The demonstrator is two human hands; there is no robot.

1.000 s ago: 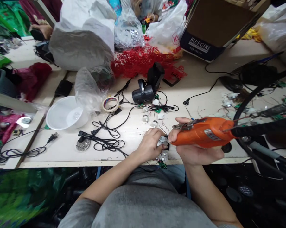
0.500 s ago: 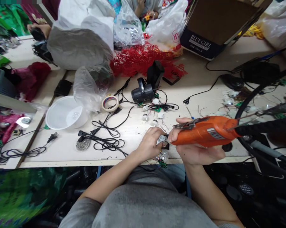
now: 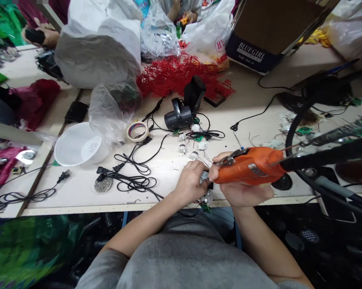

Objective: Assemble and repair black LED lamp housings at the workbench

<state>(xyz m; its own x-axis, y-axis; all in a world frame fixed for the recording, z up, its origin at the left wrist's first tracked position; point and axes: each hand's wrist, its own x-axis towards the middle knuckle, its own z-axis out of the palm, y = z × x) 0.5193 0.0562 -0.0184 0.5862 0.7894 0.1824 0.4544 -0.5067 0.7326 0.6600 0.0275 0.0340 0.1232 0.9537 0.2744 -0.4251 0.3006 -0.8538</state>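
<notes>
My right hand (image 3: 243, 188) is wrapped round an orange power screwdriver (image 3: 249, 166) whose black hose runs off to the right. Its tip points left at a small round white part (image 3: 204, 176) that my left hand (image 3: 190, 181) pinches against the table's front edge. A second round white part (image 3: 207, 197) with a green circuit board (image 3: 205, 208) and thin wires lies just below my hands. More small white parts (image 3: 183, 149) sit on the table behind them.
Black cables (image 3: 132, 180) and a plug (image 3: 63, 176) trail across the cream table (image 3: 78, 192). A white bowl (image 3: 78, 145), tape roll (image 3: 137, 131), dark grey lamp housing (image 3: 181, 116), red plastic frames (image 3: 181, 74), plastic bags and a cardboard box (image 3: 265, 36) stand behind. Another person's hand (image 3: 45, 37) is far left.
The screwdriver and both hands have shifted slightly left in view, with the tip closer against the part in my left hand. The view has drifted a little.
</notes>
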